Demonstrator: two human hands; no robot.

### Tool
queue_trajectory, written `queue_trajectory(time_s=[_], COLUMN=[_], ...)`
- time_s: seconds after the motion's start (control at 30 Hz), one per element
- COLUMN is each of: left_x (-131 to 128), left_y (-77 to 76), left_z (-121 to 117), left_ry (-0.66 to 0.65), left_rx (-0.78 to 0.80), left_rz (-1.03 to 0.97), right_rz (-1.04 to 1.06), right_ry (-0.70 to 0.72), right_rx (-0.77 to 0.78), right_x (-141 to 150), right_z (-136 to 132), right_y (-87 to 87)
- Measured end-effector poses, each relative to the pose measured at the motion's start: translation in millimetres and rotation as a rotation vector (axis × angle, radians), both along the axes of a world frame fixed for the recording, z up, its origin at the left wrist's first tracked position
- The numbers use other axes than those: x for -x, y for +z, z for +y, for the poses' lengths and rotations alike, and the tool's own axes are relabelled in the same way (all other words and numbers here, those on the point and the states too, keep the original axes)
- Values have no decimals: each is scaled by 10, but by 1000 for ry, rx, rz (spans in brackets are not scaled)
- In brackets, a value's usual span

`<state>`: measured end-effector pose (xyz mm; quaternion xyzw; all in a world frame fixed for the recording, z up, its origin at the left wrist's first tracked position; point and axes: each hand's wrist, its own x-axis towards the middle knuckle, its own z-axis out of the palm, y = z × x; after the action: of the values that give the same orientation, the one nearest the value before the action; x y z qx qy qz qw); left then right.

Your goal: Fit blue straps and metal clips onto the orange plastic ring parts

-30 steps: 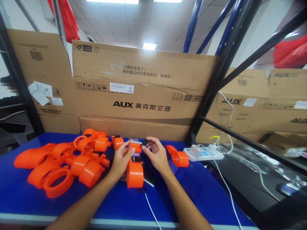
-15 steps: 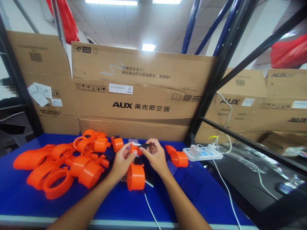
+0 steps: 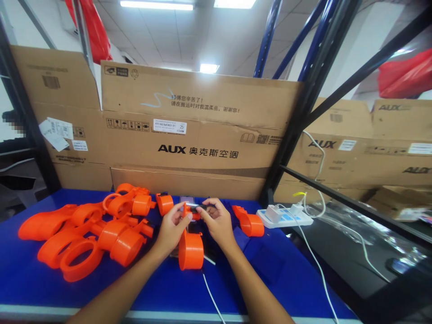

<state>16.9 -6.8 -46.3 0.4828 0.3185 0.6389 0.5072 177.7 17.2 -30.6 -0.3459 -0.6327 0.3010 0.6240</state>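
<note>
My left hand [image 3: 171, 227] pinches the top of an orange plastic part [image 3: 191, 247] that stands on the blue table [image 3: 40, 288]; its round cup end points toward me. My right hand [image 3: 218, 221] is closed on a small black piece [image 3: 200, 208] and presses it against the top of that orange part. Both hands meet over the middle of the table. A phone [image 3: 186, 199] lies just behind them.
A pile of several orange plastic parts [image 3: 84, 229] covers the table's left half; one more orange part [image 3: 249, 221] lies right of my hands. A white power strip [image 3: 285, 216] with cables sits at the right. Cardboard boxes [image 3: 199, 130] wall the back. A dark rack post [image 3: 297, 112] stands right.
My right hand has brought the black piece down and left onto the top of the orange part. My left hand has kept its hold, and both hands sit closer together.
</note>
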Motion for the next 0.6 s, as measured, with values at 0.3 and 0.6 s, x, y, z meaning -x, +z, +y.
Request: queue_trajectory(time_s=[0.3, 0.6], left_x=[-4, 10], left_y=[-22, -86], left_z=[5, 40], left_ry=[-31, -57], left_rx=[-15, -26], left_rz=[15, 75], right_rz=[0, -178], right_ry=[-33, -171], right_rx=[52, -17], right_x=[8, -23], right_z=[-61, -31], right_y=[-4, -46])
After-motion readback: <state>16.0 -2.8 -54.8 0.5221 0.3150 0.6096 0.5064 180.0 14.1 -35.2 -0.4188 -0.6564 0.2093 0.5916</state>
